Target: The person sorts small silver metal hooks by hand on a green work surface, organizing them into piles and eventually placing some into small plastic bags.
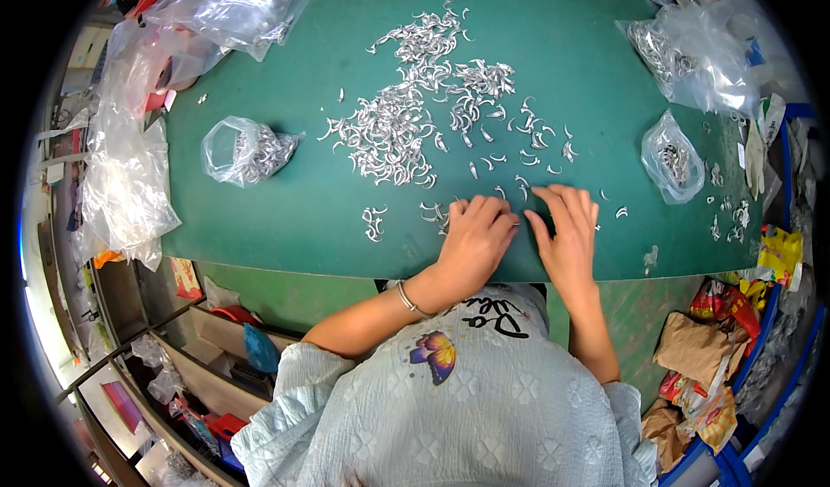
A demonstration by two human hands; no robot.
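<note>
A large pile of small curved, claw-shaped silver metal pieces (389, 132) lies spread over the green table (285, 236). My left hand (478, 234) rests near the front edge with its fingers bent and pressed together; whatever is in them is too small and hidden to name. Beside it to the right is my right hand (566, 232), thumb and fingers apart, its fingertips close to a few loose curved pieces (522, 184). Left of my left hand, touching or nearly so, lies a small group of pieces (432, 214). Another little cluster (373, 223) sits farther left.
A clear bag of metal pieces (251, 151) stands on the left, and a smaller bag (673, 160) on the right. Small metal rings (740, 214) lie near the right edge. Plastic bags (130, 167) drape the left side; a full bag (692, 59) lies far right.
</note>
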